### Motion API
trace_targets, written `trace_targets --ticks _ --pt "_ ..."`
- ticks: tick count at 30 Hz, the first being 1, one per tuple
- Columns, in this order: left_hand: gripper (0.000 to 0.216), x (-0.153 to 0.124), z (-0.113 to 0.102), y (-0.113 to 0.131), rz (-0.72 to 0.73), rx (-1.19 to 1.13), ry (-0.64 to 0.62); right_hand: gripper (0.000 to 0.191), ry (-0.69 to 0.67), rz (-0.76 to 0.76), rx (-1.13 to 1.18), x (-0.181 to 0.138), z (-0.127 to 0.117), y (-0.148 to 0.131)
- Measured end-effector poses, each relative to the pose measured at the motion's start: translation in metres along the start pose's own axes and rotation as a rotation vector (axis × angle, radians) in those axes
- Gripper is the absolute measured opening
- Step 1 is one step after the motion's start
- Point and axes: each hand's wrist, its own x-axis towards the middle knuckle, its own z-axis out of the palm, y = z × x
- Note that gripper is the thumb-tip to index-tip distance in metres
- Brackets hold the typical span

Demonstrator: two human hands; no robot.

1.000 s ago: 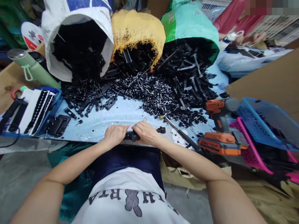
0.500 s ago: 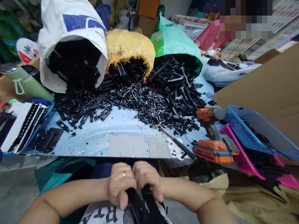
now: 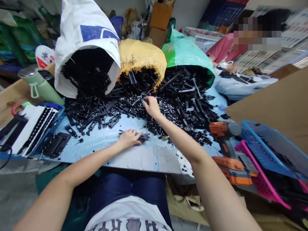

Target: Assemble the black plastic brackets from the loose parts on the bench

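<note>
My left hand [image 3: 130, 139], with a ring on one finger, lies low over the table near its front. Its fingers are over a dark plastic part [image 3: 144, 138] that sticks out on both sides; the hand hides the middle of it. Farther forward, my right hand [image 3: 152, 106] is at the heap of small black-headed metal pins [image 3: 157, 117]. Its thumb and fingers are curled towards each other at the edge of the heap, and whatever lies between the fingertips is too small to make out. Longer black plastic parts [image 3: 92, 112] lie scattered left of the pins.
White [image 3: 72, 38], yellow [image 3: 141, 53] and green [image 3: 187, 48] sacks spill black parts across the back. An orange cordless drill [image 3: 228, 154] stands at the right beside blue [image 3: 276, 154] and pink baskets. A green bottle [image 3: 45, 85] leans at the left. Another person [image 3: 220, 48] sits beyond.
Both hands were together at my lap on long black pieces, which are now out of view. The left has moved onto the table, the right to the pin heap. My view has shifted slightly.
</note>
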Motion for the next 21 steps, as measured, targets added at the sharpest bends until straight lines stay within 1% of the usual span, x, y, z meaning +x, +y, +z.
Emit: trace_targets --ticks 2,4,5,7,8,10,11,13,14,15,16,18,20,21 --pt "0.062 0.028 -0.002 -0.009 -0.101 -0.016 -0.025 0.026 -0.007 0.024 -0.063 0.043 0.013 -0.003" --pt "0.067 0.045 -0.006 -0.011 -0.146 -0.014 0.038 0.037 0.049 0.096 -0.085 0.082 0.029 -0.017" --pt "0.068 0.047 -0.008 -0.011 -0.156 -0.011 0.088 0.043 0.083 0.135 -0.096 0.099 0.036 -0.026" --pt "0.066 0.041 -0.012 -0.012 -0.184 -0.018 0.182 0.052 0.112 0.158 -0.139 0.129 0.046 -0.042" --pt "0.064 0.033 -0.014 -0.015 -0.228 -0.031 0.216 0.053 0.097 0.145 -0.17 0.141 0.049 -0.048" --pt "0.057 0.016 -0.022 -0.032 -0.393 -0.061 0.266 0.044 0.034 0.123 -0.224 0.156 0.051 -0.052" --pt "0.054 0.008 -0.026 -0.046 -0.515 -0.068 0.291 0.036 0.017 0.139 -0.224 0.158 0.05 -0.05" --pt "0.048 -0.005 -0.036 -0.082 -0.798 -0.057 0.335 0.025 0.037 0.208 -0.112 0.15 0.044 -0.043" --pt "0.047 -0.009 -0.041 -0.101 -0.923 -0.039 0.351 0.024 0.065 0.249 0.015 0.14 0.04 -0.039" --pt "0.046 -0.01 -0.044 -0.119 -1.001 -0.024 0.351 0.027 0.091 0.291 0.188 0.125 0.035 -0.036" --pt "0.047 -0.009 -0.046 -0.134 -1.055 -0.029 0.317 0.032 0.102 0.331 0.394 0.107 0.029 -0.034" --pt "0.049 -0.002 -0.048 -0.154 -1.115 -0.092 0.165 0.046 0.057 0.408 0.826 0.063 0.018 -0.037" --pt "0.041 0.008 -0.048 -0.158 -1.133 -0.142 0.044 0.056 -0.079 0.466 1.162 0.013 0.008 -0.047" --pt "0.035 0.011 -0.048 -0.155 -1.144 -0.142 0.025 0.057 -0.157 0.494 1.276 -0.011 0.005 -0.054"
